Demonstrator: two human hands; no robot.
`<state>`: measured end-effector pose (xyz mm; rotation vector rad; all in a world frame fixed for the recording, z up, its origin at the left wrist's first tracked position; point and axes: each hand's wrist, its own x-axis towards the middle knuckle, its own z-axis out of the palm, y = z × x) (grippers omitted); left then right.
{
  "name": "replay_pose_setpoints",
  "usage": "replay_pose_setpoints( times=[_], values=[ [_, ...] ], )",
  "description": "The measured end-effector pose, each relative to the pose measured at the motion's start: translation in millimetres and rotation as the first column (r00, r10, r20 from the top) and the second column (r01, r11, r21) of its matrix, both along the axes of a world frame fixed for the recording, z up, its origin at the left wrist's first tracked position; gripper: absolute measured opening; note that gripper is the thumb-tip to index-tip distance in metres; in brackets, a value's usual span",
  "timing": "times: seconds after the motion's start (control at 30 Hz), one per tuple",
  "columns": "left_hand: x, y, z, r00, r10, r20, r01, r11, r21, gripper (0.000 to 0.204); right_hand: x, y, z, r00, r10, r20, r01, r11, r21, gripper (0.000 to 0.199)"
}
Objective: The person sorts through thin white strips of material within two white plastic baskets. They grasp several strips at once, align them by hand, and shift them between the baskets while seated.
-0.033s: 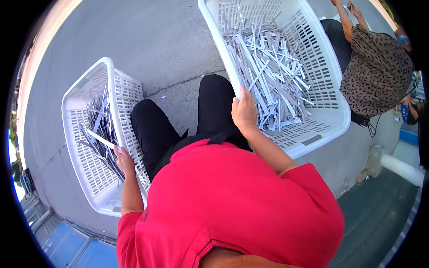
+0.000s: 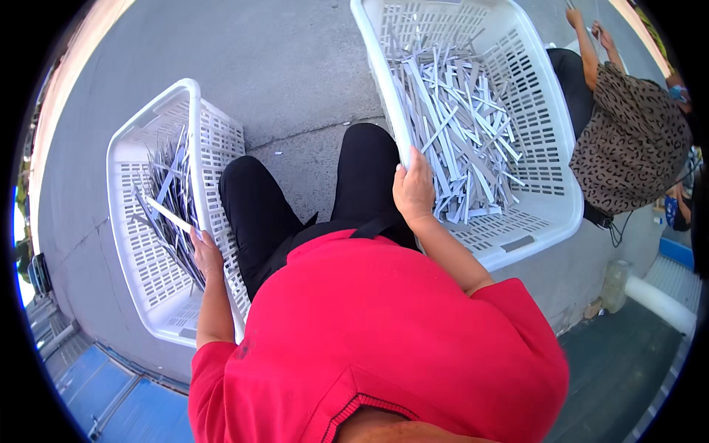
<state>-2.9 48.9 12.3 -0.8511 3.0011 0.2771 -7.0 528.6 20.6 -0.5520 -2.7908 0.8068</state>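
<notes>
On the left, a white slotted plastic basket point(image 2: 193, 92) holds a bundle of thin dark and pale strips point(image 2: 173, 177). My left hand point(image 2: 207, 256) is at its near-side rim, fingers closed on the end of a white flat strip point(image 2: 168, 213) that slants over the bundle. A larger white basket point(image 2: 399, 122) stands to the right, with a loose heap of white and grey strips point(image 2: 461, 136) inside. Around its left rim my right hand point(image 2: 413, 188) is closed, thumb up along the edge; some fingers are hidden by the rim.
My black-trousered knees point(image 2: 362, 166) are between the two baskets. Beyond the right basket sits a person in a leopard-print top point(image 2: 628, 136), hands raised. A white pipe point(image 2: 657, 303) lies at the lower right, and blue panels point(image 2: 111, 391) are at the lower left. Grey concrete floor point(image 2: 295, 66) surrounds the baskets.
The whole view has shifted slightly, so both baskets appear a little further right. Both hands keep their places on the strip and the rim.
</notes>
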Motion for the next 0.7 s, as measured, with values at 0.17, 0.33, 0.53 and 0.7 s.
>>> replay_pose_setpoints(
  times=[0.17, 0.33, 0.53, 0.7],
  values=[
    [-2.6, 3.8, 23.2, 0.995, 0.092, 0.043, -0.093, 0.995, 0.019, 0.049, 0.4, -12.6, 1.5, 0.996, 0.018, 0.088, -0.015, 0.999, -0.030, 0.053],
    [5.8, 10.8, 23.7, 0.994, 0.093, 0.064, -0.099, 0.990, 0.104, 0.049, -0.3, -18.2, 15.8, 0.961, -0.031, 0.276, 0.036, 0.999, -0.012, 0.058],
    [4.1, 11.9, 26.1, 0.993, 0.119, -0.002, -0.116, 0.974, 0.192, 0.052, -6.7, -20.3, 12.9, 0.956, -0.035, 0.293, 0.020, 0.998, 0.054, 0.062],
    [6.6, -4.1, 14.1, 0.967, 0.079, -0.242, -0.003, 0.955, 0.298, 0.049, -11.8, -27.2, 17.5, 0.941, -0.069, 0.332, 0.042, 0.995, 0.088, 0.063]
  ],
)
